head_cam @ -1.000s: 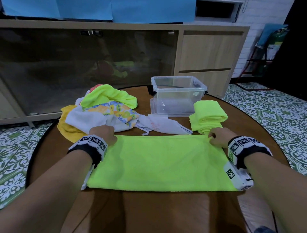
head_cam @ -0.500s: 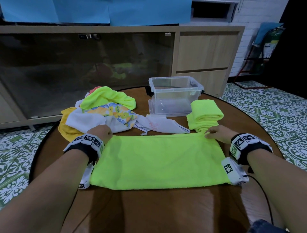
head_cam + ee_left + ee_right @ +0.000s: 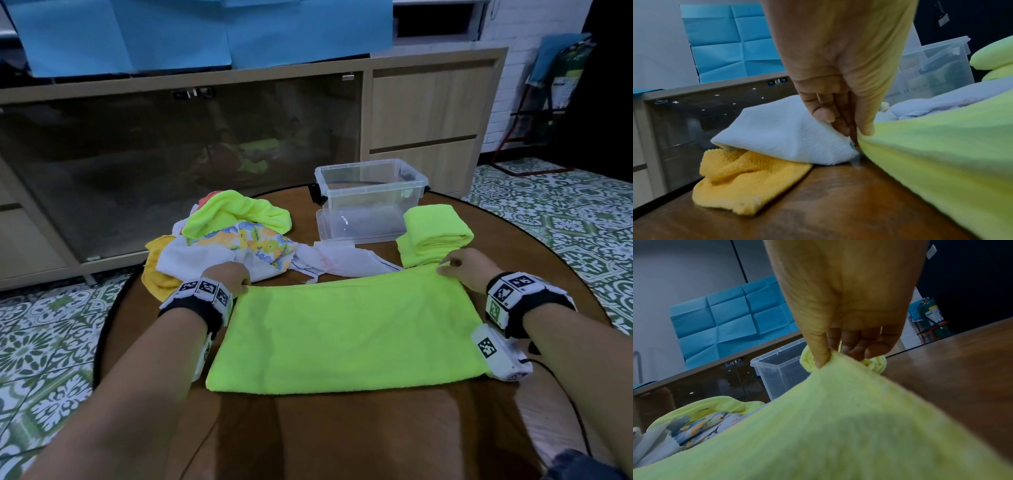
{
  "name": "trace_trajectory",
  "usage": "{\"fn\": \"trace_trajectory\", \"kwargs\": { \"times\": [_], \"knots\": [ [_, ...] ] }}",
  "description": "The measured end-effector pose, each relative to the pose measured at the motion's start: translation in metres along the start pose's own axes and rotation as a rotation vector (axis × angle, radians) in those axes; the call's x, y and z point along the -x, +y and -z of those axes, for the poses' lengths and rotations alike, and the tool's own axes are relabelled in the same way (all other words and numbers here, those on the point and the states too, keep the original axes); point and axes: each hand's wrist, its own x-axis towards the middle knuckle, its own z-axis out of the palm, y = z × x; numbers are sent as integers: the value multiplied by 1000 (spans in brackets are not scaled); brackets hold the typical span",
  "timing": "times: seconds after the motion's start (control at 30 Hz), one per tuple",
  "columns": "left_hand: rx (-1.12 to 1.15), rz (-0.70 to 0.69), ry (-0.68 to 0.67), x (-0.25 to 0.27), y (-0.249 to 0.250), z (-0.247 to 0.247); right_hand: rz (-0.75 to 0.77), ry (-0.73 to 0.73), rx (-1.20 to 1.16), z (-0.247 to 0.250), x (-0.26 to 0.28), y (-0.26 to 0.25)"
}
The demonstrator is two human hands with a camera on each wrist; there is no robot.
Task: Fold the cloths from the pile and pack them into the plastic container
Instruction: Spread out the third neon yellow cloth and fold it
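Head view: green cloth (image 3: 346, 329) lies long-axis left-right.

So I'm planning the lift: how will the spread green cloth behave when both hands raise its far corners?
Probably floppy: the green cloth already tents up where the right hand pinches its corner. Likely light, since the left hand needs only a fingertip pinch. Its fuzzy pile should grip, not slip, though the middle may sag and drag across the table.

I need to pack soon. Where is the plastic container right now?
In the head view, the container stands at the table's far edge, right of the cloth pile and just left of the folded green cloth.
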Motion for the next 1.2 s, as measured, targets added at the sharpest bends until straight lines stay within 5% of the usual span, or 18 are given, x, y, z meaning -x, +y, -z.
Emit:
{"fn": "trace_trajectory", "kwargs": {
  "times": [0.33,0.53,0.97,1.2],
  "knots": [
    [11,7,-12,-1,0,-1,-84,35,79,-1,-1,0],
    [-50,-5,-17,-2,6,-1,-76,-83,-32,2,4,5],
    [-118,0,5,7,15,-1,-60,35,-17,-1,-1,1],
    [-96,10,10,11,22,-1,-46,-94,-9,-2,1,0]
  ]
}}
